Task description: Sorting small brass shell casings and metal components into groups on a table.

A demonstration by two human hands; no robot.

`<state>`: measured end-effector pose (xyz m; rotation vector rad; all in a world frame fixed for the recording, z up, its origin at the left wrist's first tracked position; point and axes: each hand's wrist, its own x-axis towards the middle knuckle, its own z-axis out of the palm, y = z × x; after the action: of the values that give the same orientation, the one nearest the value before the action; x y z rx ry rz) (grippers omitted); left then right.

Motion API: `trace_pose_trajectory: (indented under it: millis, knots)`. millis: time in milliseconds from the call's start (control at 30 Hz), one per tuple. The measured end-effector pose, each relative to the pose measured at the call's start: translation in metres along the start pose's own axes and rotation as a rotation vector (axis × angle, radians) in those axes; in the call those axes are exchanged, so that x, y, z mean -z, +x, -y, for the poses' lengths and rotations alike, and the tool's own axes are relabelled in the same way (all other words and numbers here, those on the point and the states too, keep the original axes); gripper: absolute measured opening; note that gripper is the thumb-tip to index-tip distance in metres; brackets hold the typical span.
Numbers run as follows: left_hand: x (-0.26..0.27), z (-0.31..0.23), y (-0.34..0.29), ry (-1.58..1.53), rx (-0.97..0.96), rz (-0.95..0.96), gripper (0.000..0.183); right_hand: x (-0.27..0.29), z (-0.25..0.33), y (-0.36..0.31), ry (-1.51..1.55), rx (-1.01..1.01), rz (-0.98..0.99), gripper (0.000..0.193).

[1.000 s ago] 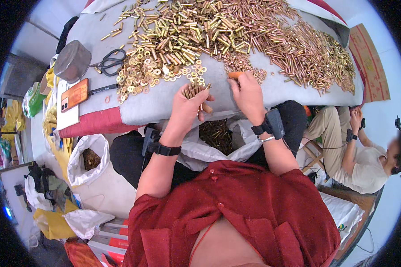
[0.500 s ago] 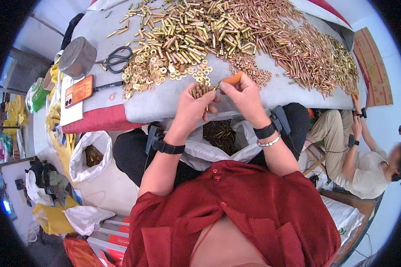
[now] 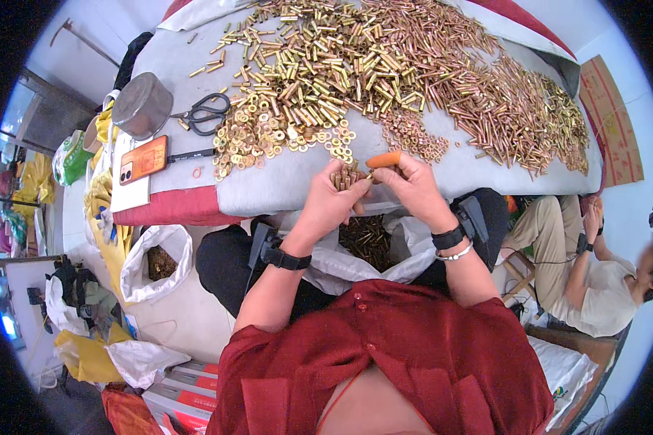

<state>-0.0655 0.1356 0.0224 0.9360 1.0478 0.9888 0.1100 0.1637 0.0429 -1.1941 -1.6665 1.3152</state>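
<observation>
My left hand [image 3: 329,204] is closed around a bunch of short brass tubes [image 3: 346,177] just off the table's front edge. Against that bunch, my right hand [image 3: 419,192] pinches a small brass piece [image 3: 371,175], too small to make out exactly. An orange finger cover [image 3: 384,159] sits on a finger of this hand. Beyond my hands, brass washers [image 3: 250,141] lie to the left and small copper-coloured rings [image 3: 413,138] to the right. A broad heap of loose brass tubes [image 3: 326,80] spreads behind them, with thinner copper-coloured pieces [image 3: 500,109] on the right.
At the table's left are a metal pot [image 3: 144,105], black-handled scissors [image 3: 209,116] and an orange phone [image 3: 143,158]. Between my legs an open white sack [image 3: 319,264] contains dark brass pieces. Another white sack [image 3: 134,272] stands on the floor. A co-worker [image 3: 609,293] sits at right.
The view has shifted, so the table sits slightly lower and further right. My hands stay together at the bunch of tubes. The co-worker's raised hand has come down from the table edge.
</observation>
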Motion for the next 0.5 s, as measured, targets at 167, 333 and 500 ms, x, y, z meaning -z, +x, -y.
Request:
trace_pose_trajectory:
  millis: [167,333,500]
  knots:
    - [-0.002,-0.002,-0.002,-0.031,0.002,0.009,0.017,0.0,0.005,-0.004,0.032,0.007,-0.02,0.018]
    - [-0.006,-0.005,-0.003,-0.086,0.012,0.029,0.016,0.001,0.003,-0.007,0.04,0.026,-0.058,0.016]
    - [-0.004,-0.006,-0.005,-0.164,0.032,0.081,0.016,0.004,0.013,-0.011,-0.068,0.115,-0.026,0.014]
